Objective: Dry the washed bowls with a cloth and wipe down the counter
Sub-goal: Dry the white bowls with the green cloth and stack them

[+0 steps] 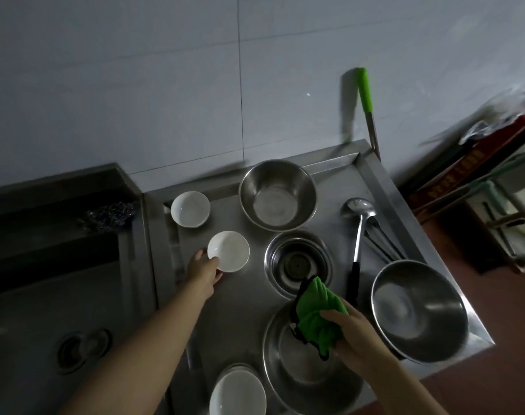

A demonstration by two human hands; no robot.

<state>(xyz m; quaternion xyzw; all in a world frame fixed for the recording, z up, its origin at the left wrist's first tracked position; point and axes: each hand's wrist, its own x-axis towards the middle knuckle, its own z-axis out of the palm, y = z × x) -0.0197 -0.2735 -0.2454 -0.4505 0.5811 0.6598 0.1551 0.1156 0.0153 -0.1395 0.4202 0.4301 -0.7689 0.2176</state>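
My left hand [204, 272] pinches the near-left rim of a small white bowl [229, 250] on the steel counter [237, 298]. My right hand [352, 330] grips a bunched green cloth [318, 314] above a large steel bowl [303, 372] at the counter's front. Another white bowl [190, 209] stands at the back left. A third white bowl [238, 392] sits at the front edge. Steel bowls stand at the back [277, 194], in the middle [298, 263] and at the right [419, 311].
A ladle [357, 229] and tongs [383, 244] lie on the right side of the counter. To the left is a dark sink [60, 310] with a steel scourer [108, 217] on its ledge. A green-handled tool [366, 97] leans on the tiled wall.
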